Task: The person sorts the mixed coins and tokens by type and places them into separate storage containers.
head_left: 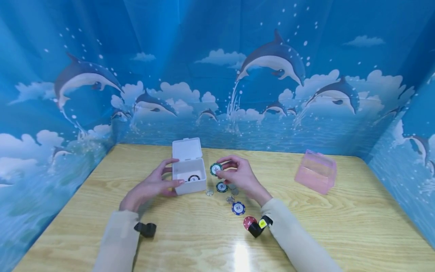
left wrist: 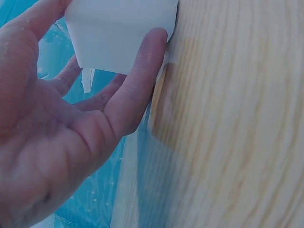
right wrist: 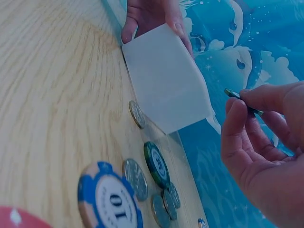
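My left hand (head_left: pixel 151 189) grips a small white plastic box (head_left: pixel 198 187) from its left side, the thumb at the front and fingers toward the back. The box's lid (head_left: pixel 187 149) stands raised. Inside lies a dark-rimmed poker chip (head_left: pixel 194 177); any others are hidden by the walls. Just right of the box, my right hand (head_left: pixel 242 175) pinches a green poker chip (head_left: pixel 215 169) above the table. Below that hand, another green chip (head_left: pixel 222 187) lies among silver coins (right wrist: pixel 135 179). Nearer me are a blue chip (head_left: pixel 238 208) marked 10 and a red chip (head_left: pixel 249 221).
A translucent pink box (head_left: pixel 316 173) sits at the right back of the wooden table (head_left: pixel 340 234). Behind the table hangs a blue curtain (head_left: pixel 210 34) printed with dolphins. Black wrist cameras are strapped at both sleeves, the right one partly covering the red chip.
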The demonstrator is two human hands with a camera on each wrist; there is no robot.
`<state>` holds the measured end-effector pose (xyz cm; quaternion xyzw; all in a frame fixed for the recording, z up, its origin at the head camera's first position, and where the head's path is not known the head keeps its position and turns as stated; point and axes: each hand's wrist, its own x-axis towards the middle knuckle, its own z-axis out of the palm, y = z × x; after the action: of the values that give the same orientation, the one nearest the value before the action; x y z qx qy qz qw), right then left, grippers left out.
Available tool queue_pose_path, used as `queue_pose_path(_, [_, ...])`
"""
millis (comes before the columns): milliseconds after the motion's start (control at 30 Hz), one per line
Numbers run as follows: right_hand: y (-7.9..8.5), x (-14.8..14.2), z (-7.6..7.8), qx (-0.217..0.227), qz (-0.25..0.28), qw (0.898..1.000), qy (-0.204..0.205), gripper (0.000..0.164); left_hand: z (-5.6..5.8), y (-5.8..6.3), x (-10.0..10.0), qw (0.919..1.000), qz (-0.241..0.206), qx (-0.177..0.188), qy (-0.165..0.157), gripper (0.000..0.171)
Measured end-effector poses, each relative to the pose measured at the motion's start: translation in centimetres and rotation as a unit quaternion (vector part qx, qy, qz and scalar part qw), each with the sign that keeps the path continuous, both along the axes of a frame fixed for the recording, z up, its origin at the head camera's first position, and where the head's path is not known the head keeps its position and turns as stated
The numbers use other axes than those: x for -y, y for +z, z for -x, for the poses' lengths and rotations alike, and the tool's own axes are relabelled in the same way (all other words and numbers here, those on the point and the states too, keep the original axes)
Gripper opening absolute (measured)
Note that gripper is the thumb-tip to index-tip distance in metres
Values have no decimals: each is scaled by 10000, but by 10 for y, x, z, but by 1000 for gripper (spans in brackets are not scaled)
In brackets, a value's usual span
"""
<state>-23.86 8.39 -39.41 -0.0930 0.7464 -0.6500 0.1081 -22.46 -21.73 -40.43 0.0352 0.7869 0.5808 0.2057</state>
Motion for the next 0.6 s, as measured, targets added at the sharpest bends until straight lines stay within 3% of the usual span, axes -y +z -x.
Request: queue_pose_path(600, [-1, 32, 6, 64, 110, 9997, 191, 37, 3, 0, -1, 9999, 164, 45, 30, 94])
